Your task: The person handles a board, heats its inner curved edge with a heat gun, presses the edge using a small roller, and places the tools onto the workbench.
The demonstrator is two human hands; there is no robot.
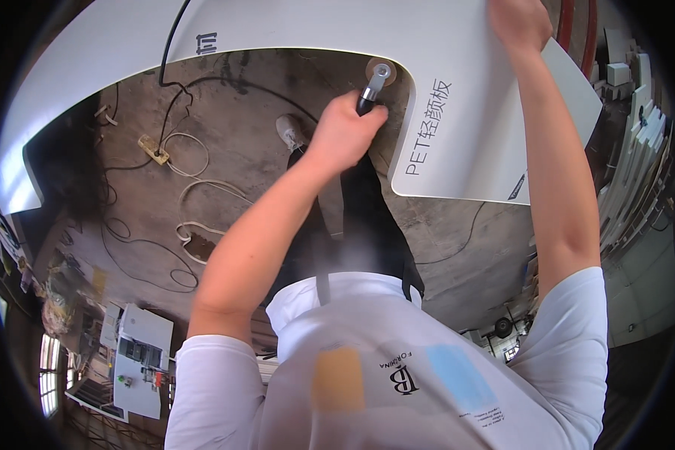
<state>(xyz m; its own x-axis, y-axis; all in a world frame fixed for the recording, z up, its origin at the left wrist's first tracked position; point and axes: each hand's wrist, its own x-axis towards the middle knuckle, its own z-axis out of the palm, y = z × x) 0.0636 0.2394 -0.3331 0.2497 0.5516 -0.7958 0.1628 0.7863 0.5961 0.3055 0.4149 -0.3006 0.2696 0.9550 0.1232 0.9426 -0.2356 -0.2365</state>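
Observation:
In front of me lies a large white panel (469, 139) with dark printed lettering and a broad curved cut-out. My left hand (346, 135) is closed round the black handle of a small disc tool (375, 84), which has a silver angled head and a round tan disc. That disc is at the upper right inner corner of the cut-out, close to the panel's edge; I cannot tell whether it touches. My right hand (519, 26) is on or just above the panel's far right part. Its fingers run past the upper edge of the picture and are hidden.
A black cable (174, 37) hangs across the panel's left part. On the concrete floor (240, 157) lie looped cords (206, 187) and a yellowish power strip (154, 148). White boards (645, 135) are stacked at the right. A grey machine (139, 360) stands lower left.

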